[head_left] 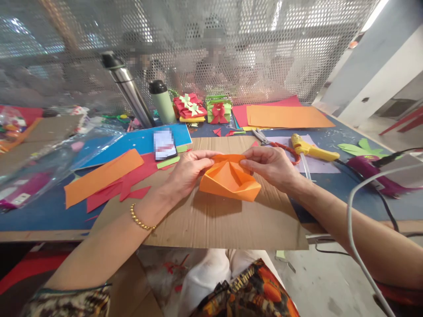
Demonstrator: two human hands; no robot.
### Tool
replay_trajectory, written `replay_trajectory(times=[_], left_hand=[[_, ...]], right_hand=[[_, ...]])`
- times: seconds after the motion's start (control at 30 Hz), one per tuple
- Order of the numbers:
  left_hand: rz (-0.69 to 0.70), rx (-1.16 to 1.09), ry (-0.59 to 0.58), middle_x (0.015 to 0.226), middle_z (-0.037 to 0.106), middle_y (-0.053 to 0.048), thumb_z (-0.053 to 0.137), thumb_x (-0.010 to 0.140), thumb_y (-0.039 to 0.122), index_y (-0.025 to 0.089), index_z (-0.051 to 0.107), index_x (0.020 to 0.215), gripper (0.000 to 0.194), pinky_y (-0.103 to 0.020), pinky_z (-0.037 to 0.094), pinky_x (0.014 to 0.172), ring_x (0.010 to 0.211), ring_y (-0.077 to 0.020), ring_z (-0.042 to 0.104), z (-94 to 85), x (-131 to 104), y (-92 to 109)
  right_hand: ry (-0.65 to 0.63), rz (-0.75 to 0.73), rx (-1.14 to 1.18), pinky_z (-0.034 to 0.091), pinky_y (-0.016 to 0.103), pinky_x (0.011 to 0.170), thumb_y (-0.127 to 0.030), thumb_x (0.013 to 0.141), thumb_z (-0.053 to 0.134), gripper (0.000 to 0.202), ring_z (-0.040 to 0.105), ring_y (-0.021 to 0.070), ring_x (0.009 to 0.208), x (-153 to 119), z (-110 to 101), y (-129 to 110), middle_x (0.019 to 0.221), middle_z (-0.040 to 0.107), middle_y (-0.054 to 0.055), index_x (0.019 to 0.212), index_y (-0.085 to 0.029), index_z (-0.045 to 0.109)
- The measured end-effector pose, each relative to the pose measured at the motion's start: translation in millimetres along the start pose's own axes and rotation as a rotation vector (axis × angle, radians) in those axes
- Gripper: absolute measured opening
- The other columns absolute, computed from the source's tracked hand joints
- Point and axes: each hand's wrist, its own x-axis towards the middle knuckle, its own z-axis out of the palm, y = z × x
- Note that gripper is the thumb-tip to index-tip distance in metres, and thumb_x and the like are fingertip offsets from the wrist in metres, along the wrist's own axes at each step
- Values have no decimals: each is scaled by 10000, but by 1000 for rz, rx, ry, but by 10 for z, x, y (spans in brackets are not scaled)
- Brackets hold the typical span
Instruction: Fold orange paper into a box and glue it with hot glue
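Between my two hands is a folded orange paper piece (228,178), shaped like an open box or pouch with creased inner folds. My left hand (194,169) pinches its upper left corner between thumb and fingers. At the upper right corner, my right hand (269,165) grips the paper the same way. The piece is held above a brown cardboard sheet (211,226) and casts a shadow on it. Parts of the paper's back side are hidden by my fingers.
Right of the cardboard lie scissors (262,136) and a yellow glue gun (312,149), with a white cable (352,220) near my right forearm. A phone (165,147), orange strip (104,176) and red paper scraps (124,185) lie left. A steel flask (130,90) and green bottle (162,103) stand behind.
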Motion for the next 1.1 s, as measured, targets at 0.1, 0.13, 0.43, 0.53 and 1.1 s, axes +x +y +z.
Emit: replay_trajectory(times=[0.1, 0.13, 0.43, 0.53, 1.1], left_hand=[[16, 7, 15, 769, 771, -53, 702, 667, 147, 152, 795, 857, 212, -267, 551, 641, 675, -157, 704, 3, 1, -7], [24, 7, 23, 768, 770, -51, 704, 665, 152, 153, 794, 851, 207, -266, 551, 642, 675, -156, 702, 4, 1, -8], [72, 30, 59, 758, 770, -48, 723, 654, 183, 152, 806, 853, 217, -246, 531, 626, 669, -145, 684, 18, -29, 20], [67, 28, 58, 765, 776, -50, 732, 648, 197, 157, 809, 845, 216, -241, 530, 620, 662, -141, 683, 36, -49, 25], [167, -5, 61, 741, 783, -29, 793, 625, 228, 184, 828, 840, 222, -220, 533, 627, 671, -131, 684, 34, -49, -29]], right_hand=[[19, -9, 3, 474, 289, 549, -460, 715, 794, 272, 564, 131, 576, -6, 10, -4, 624, 642, 0, 752, -202, 720], [20, -8, 4, 479, 293, 556, -464, 714, 791, 272, 563, 132, 577, -7, 12, -6, 626, 644, 1, 753, -204, 721], [40, 48, 34, 478, 298, 564, -449, 700, 781, 248, 553, 130, 553, -14, 30, -5, 578, 616, -13, 720, -211, 717], [39, 47, 63, 477, 291, 561, -402, 692, 779, 206, 557, 124, 556, -17, 38, -19, 597, 631, -13, 723, -207, 724], [-24, 202, 184, 474, 282, 589, -432, 655, 835, 286, 573, 133, 608, -43, 75, -78, 653, 640, 8, 711, -197, 682]])
